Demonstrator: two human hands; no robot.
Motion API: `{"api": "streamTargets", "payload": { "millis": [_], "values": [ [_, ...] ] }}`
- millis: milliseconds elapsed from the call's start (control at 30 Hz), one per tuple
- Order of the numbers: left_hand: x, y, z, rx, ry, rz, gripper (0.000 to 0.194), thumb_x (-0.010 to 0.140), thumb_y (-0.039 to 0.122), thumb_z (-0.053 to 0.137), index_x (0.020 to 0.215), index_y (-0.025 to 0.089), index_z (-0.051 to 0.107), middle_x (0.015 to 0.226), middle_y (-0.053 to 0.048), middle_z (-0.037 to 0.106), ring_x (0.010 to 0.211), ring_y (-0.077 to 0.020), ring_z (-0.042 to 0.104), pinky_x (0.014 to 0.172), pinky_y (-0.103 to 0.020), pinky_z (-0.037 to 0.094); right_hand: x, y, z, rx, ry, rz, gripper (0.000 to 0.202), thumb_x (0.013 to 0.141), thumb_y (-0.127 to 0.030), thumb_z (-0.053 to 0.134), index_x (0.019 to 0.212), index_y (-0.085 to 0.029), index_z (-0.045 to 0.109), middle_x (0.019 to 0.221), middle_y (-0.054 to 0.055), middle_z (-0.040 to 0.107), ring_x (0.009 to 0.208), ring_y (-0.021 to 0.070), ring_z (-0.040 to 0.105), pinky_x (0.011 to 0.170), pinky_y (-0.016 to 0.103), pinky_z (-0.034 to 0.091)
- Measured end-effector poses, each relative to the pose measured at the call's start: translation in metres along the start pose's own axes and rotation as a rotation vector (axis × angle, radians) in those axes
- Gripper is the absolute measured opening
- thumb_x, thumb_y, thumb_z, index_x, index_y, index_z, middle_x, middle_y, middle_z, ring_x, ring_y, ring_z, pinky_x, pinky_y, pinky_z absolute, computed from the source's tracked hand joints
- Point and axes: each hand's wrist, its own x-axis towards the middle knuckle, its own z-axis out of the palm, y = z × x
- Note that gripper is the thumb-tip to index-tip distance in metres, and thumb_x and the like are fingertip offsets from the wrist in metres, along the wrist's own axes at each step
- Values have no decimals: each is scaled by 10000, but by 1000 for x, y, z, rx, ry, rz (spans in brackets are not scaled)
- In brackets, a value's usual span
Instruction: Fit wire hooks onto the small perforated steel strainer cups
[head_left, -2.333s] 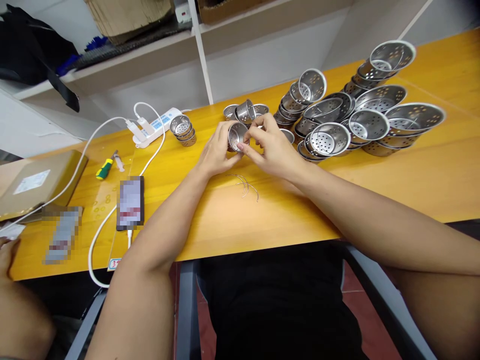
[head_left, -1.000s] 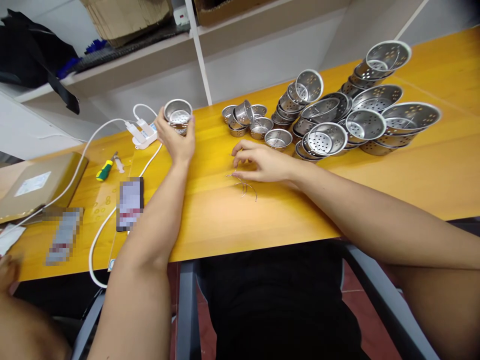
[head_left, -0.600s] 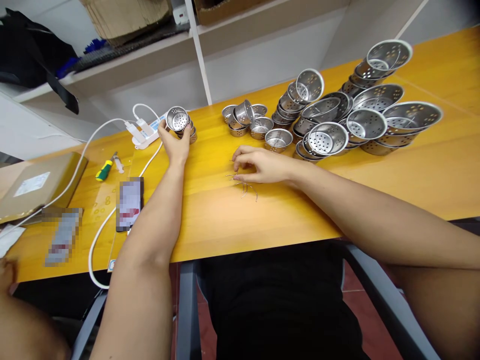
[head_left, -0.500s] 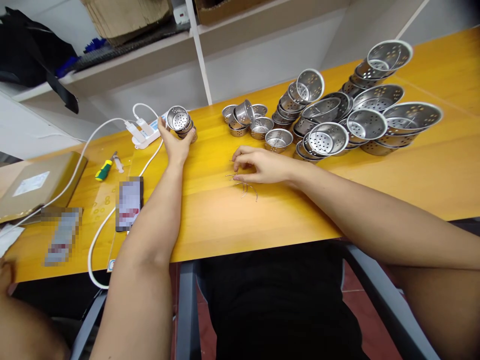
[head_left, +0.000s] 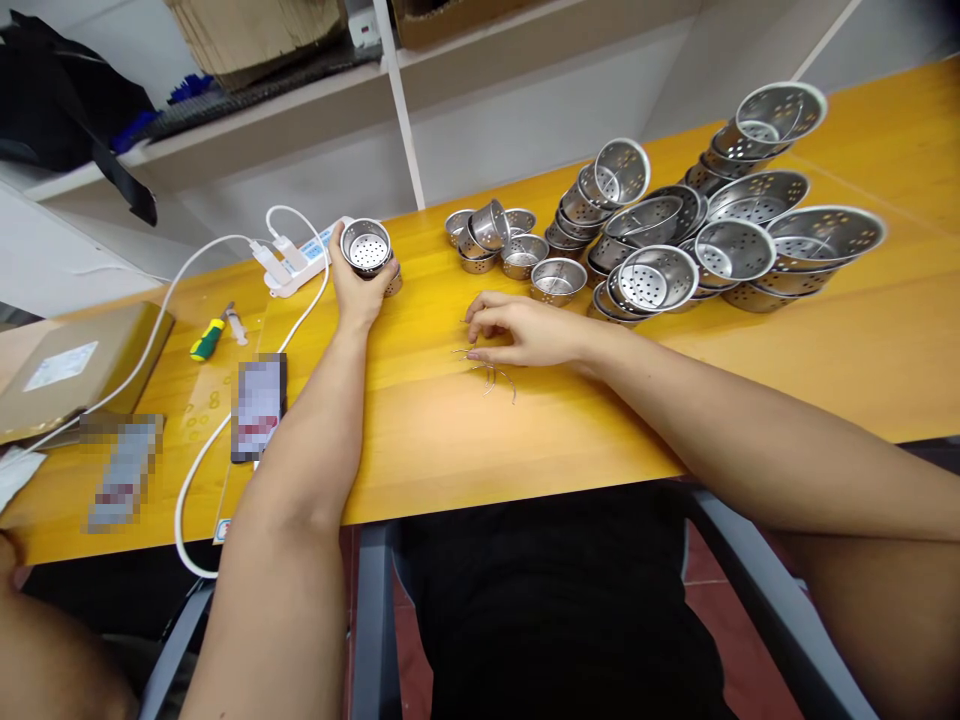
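My left hand (head_left: 358,295) is wrapped round a small perforated metal strainer cup (head_left: 367,250), open end up. Other cups (head_left: 394,283) show just below it, partly hidden by my fingers. On the table in front of me, my right hand (head_left: 517,330) is curled, thumb and forefinger close together at several thin curved wires (head_left: 489,378). One wire seems pinched at the fingertips, though the contact is small and partly hidden. Beyond this hand stand small strainer cups (head_left: 558,280), some with a thin wire across them.
Stacks of larger strainer cups (head_left: 731,250) fill the right side. A power strip (head_left: 300,268) with white cables lies beside my left hand. Further left are a phone (head_left: 259,408), a screwdriver (head_left: 208,340) and a cardboard box (head_left: 82,365). Another person's arm (head_left: 45,640) shows at lower left.
My left hand has shifted slightly right, and the strainer cup in it has moved right and a little nearer. My right hand has stayed in place at the wires.
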Motion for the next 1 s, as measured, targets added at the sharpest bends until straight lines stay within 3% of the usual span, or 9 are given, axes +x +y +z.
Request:
{"api": "streamTargets", "payload": {
  "millis": [100, 233, 333, 567, 733, 833, 1000],
  "values": [
    [0, 5, -2, 42, -93, -29, 861, 1079, 640, 715, 1693, 151, 362, 1750, -189, 589, 1640, -227, 551, 1419, -560, 419, 1, 1, 0, -6, -2, -8, 429, 1002, -666, 787, 1057, -241, 810, 1260, 119, 720, 976, 242, 727, 931, 413, 601],
    [0, 11, 1, -120, -9, -112, 700, 901, 512, 925, 1435, 220, 579, 1528, -124, 755, 1428, -249, 734, 1327, -492, 566, 1, 1, 0, -4, -6, -5, 438, 1002, -668, 785, 1054, -234, 811, 1264, 129, 723, 980, 250, 731, 931, 420, 597],
    [2, 13, 3, -200, 23, -175, 621, 845, 376, 948, 1347, 259, 602, 1425, -105, 802, 1326, -265, 796, 1286, -489, 616, 1, 0, 0, -1, -9, 4, 442, 997, -672, 786, 1050, -234, 812, 1260, 126, 729, 973, 243, 730, 935, 410, 596],
    [1, 15, 3, -226, 6, -183, 624, 842, 303, 949, 1343, 261, 579, 1435, -122, 795, 1330, -280, 811, 1303, -512, 619, 0, -1, -2, 5, -37, -13, 394, 994, -623, 814, 1041, -232, 823, 1238, 107, 725, 924, 207, 692, 892, 376, 584],
    [0, 15, 0, -195, -8, -174, 752, 773, 274, 1013, 1369, 260, 556, 1488, -127, 753, 1420, -296, 770, 1350, -536, 576, -2, -9, -8, 3, -182, -24, 385, 936, -614, 892, 992, -240, 822, 1217, 79, 709, 830, 177, 638, 773, 359, 538],
    [1, 16, -1, -170, 5, -176, 728, 763, 242, 1017, 1325, 260, 555, 1483, -123, 744, 1437, -302, 750, 1368, -552, 556, -3, -13, -11, -1, -249, -27, 339, 924, -567, 920, 996, -250, 823, 1221, 73, 720, 840, 186, 654, 768, 362, 540],
    [2, 16, -3, -160, 17, -177, 690, 783, 203, 982, 1304, 254, 534, 1467, -131, 738, 1419, -302, 756, 1349, -537, 566, -2, -13, -10, -25, -228, -27, 398, 954, -615, 888, 1074, -242, 821, 1194, 75, 700, 808, 179, 646, 755, 364, 547]
  ]
}}
